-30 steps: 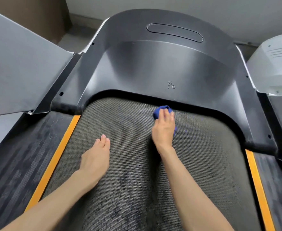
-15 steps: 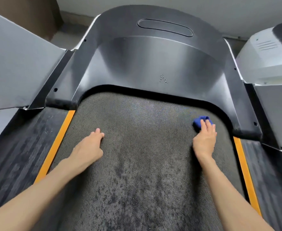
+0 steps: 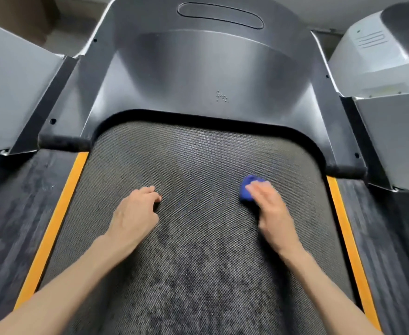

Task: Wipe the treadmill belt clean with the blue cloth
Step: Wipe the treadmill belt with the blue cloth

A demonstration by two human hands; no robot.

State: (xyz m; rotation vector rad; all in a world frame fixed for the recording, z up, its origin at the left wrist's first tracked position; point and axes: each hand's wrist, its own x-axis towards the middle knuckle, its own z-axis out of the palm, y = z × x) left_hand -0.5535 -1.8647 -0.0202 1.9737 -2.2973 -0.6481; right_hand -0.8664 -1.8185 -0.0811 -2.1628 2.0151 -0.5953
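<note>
The grey textured treadmill belt (image 3: 198,160) runs away from me, with darker blotches on its near half. My right hand (image 3: 271,211) lies flat on a small bunched blue cloth (image 3: 247,189) on the right part of the belt, fingers straight and blurred by motion; most of the cloth is hidden under the fingers. My left hand (image 3: 135,213) rests on the left part of the belt with its fingers curled under, holding nothing.
Orange strips (image 3: 60,213) edge the belt on both sides, with black ribbed side rails (image 3: 7,226) beyond them. A black motor cover (image 3: 210,76) rises at the belt's far end. Grey panels (image 3: 12,93) stand left and right, with a white machine housing (image 3: 372,61) at the far right.
My right hand swept the cloth from the belt's middle to its right edge, then back left and nearer to me. My left hand's fingers curled under.
</note>
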